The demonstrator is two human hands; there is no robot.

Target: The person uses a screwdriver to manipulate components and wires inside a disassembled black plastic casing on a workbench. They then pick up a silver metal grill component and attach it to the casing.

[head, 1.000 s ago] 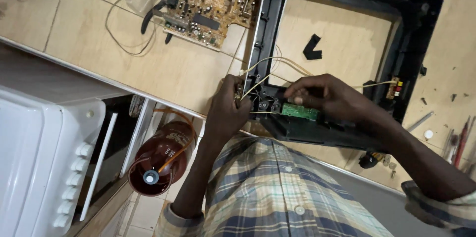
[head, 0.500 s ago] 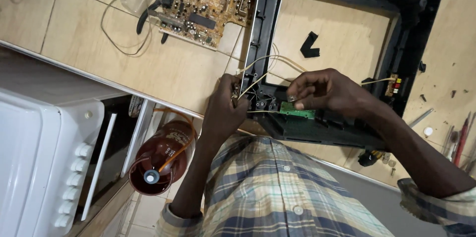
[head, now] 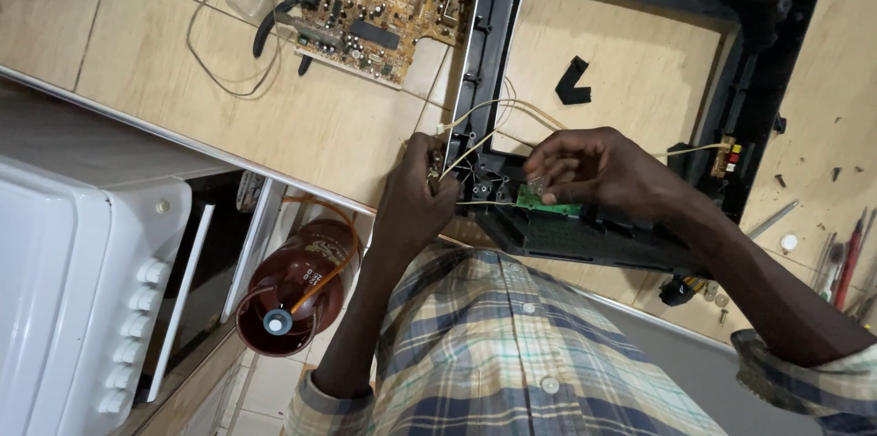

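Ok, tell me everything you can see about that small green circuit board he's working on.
The small green circuit board is a narrow strip lying flat on the lower edge of the black plastic frame. The right hand pinches its left end from above, hiding part of it. Pale wires loop from that spot toward the left hand. Its components are too small to make out.

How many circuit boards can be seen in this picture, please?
3: a large tan circuit board at the top, a small green board under the right hand, and a tiny board on the black frame. Others may be hidden.
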